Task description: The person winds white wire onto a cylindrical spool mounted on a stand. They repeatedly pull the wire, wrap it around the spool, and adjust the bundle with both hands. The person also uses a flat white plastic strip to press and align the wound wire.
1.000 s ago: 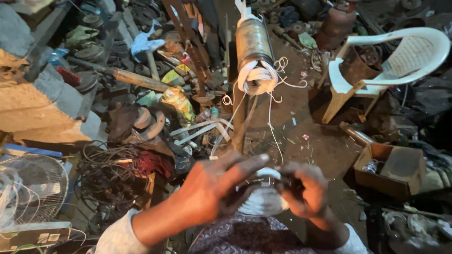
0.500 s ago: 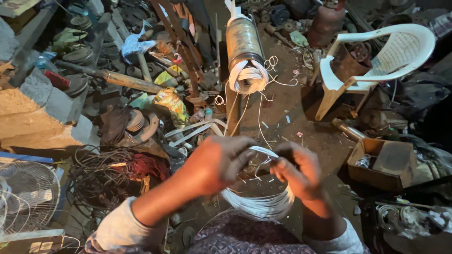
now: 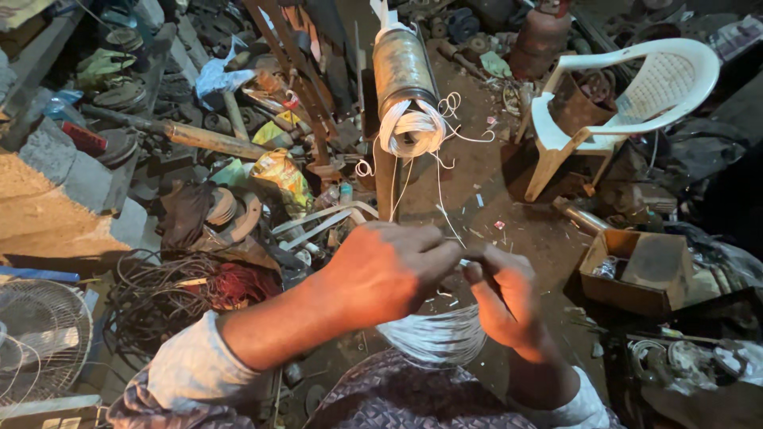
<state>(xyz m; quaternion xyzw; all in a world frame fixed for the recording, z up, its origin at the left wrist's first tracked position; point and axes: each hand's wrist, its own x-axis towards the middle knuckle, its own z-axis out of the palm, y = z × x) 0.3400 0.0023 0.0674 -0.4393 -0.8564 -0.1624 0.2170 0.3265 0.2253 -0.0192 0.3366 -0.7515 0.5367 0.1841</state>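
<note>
My left hand point(image 3: 389, 274) & right hand point(image 3: 505, 298) are both up in front of me, fingers curled in & pinched together where they meet, around a thin white wire point(image 3: 445, 218). Left is knuckles-up, thumb & fingertips closed on the strand; right is closed too, fingers folded tight, pinching the same bit just beside the left. Not much gap btwn the two hands, they nearly touch at the tips.

Wire runs up & away from my fingers to the metal cylinder point(image 3: 404, 67) standing on a post ahead, where more of it is bunched in a loose white coil point(image 3: 412, 131) round the cylinder's near end, w/ a few stray loops sticking out. Under my hands, just above my lap, sits another bundle of white wire point(image 3: 433, 338), partly hidden by the wrists. Can't tell if that bundle touches my hands.

Round about: white plastic chair point(image 3: 636, 95) on the right w/ a rusty can on its seat, cardboard box point(image 3: 636, 274) w/ bits in it nearer me on the right, red gas bottle point(image 3: 540, 36) at the back. Left side: a fan guard point(image 3: 40, 338) at the edge, tangle of dark & red cable point(image 3: 183, 290) on the ground, a long pipe point(image 3: 191, 135) lying among scrap, yellow bag point(image 3: 282, 175) near the post. Dirt floor point(image 3: 485, 171) btwn post & chair
</note>
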